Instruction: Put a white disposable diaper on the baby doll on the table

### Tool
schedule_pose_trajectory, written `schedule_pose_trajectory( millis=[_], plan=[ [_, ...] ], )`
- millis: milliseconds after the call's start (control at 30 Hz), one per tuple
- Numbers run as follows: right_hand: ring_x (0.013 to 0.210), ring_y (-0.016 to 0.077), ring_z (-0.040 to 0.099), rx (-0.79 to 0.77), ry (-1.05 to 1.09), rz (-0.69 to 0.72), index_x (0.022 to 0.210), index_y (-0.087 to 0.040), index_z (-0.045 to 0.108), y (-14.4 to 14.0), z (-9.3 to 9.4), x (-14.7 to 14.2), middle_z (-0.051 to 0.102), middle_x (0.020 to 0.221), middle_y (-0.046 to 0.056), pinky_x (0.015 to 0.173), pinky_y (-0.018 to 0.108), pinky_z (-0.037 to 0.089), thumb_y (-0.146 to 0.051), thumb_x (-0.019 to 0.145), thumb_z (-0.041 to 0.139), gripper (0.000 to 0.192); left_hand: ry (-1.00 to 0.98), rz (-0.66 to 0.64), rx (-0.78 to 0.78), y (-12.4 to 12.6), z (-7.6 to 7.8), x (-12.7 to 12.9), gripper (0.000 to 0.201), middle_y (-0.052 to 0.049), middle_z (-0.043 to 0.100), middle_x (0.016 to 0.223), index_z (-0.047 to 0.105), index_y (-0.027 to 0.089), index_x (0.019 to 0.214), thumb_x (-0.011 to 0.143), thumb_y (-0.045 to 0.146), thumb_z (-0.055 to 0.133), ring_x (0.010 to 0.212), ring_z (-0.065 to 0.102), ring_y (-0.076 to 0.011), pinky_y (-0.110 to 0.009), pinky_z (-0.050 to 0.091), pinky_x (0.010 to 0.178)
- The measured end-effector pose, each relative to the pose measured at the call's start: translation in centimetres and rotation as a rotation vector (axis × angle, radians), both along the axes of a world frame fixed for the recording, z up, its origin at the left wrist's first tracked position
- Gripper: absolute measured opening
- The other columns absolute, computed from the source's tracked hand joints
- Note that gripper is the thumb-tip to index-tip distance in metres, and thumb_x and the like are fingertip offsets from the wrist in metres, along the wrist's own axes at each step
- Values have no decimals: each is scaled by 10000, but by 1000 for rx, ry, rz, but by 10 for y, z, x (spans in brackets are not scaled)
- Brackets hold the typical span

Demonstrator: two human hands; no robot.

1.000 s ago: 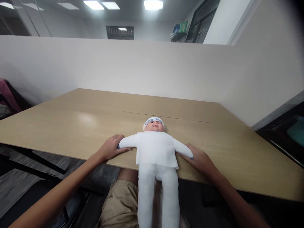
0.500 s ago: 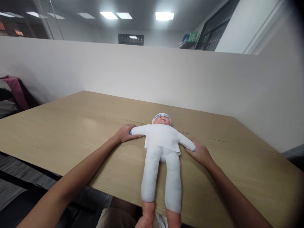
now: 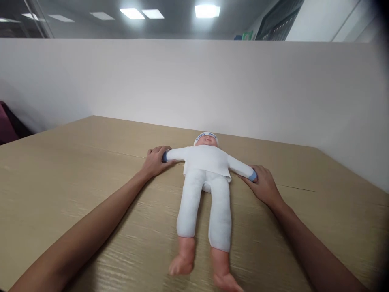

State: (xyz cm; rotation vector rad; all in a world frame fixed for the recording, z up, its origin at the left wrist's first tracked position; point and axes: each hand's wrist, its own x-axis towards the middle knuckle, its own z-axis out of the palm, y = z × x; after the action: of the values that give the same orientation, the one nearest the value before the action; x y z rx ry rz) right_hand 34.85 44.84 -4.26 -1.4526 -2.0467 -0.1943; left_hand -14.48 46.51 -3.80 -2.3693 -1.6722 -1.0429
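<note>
A baby doll in a white suit and a white cap lies on its back on the wooden table, arms spread, bare feet toward me. My left hand grips the end of the doll's arm on the left side. On the other side, my right hand grips the end of its other arm, near the blue cuff. Both of my forearms reach in from the bottom corners.
A white partition wall runs along the table's far edge. Ceiling lights shine above it. A dark red object shows at the far left beyond the table.
The doll has been slid away from me, from hanging over the near edge to lying wholly on the table. Both hands moved forward with its arms.
</note>
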Motion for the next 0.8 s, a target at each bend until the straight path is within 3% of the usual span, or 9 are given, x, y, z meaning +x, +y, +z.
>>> schedule_pose_trajectory(
  millis=[133,233,333,433,633,800],
  plan=[
    [1103,399,665,-41,36,8,1218,-192,676,2,-5,3,748,1172,180,1015,569,490,-721,939,580,606,14,48,-34,4,-2,-3,558,-95,752,1247,638,277,1328,953,691,653,1164,648,-346,-485,402,1042],
    [1183,401,655,-76,105,20,1289,-207,658,-6,-1,-2,730,1260,178,1067,585,486,-705,884,675,642,29,37,-41,2,-2,-2,513,-85,753,1268,631,283,1343,931,585,677,1183,639,-353,-489,411,1034],
    [1232,368,664,-166,245,63,1358,-236,637,-16,7,-7,712,1358,157,1074,537,522,-663,871,738,655,33,28,-60,0,-3,-2,524,-74,750,1303,624,282,1357,882,491,694,1184,639,-355,-487,424,1023],
    [1148,331,712,-244,361,57,1301,-247,681,-22,13,-8,757,1301,127,1030,488,561,-663,890,742,588,23,23,-71,0,-4,-3,521,-73,748,1328,633,281,1358,875,470,692,1188,637,-360,-492,428,1032],
    [1162,353,698,-128,268,-58,1316,-232,736,-14,9,-1,782,1281,135,1041,502,537,-624,929,690,553,23,-24,-84,7,-6,-8,566,-91,776,1268,636,309,1468,989,611,625,1172,635,-370,-505,418,1047],
    [1226,369,667,-82,182,-34,1432,-220,683,-7,4,4,758,1367,147,1103,542,485,-509,968,622,550,20,-17,-113,11,-6,-9,641,-101,783,1249,601,328,1540,995,667,615,1204,626,-380,-507,420,1044]
  ],
)
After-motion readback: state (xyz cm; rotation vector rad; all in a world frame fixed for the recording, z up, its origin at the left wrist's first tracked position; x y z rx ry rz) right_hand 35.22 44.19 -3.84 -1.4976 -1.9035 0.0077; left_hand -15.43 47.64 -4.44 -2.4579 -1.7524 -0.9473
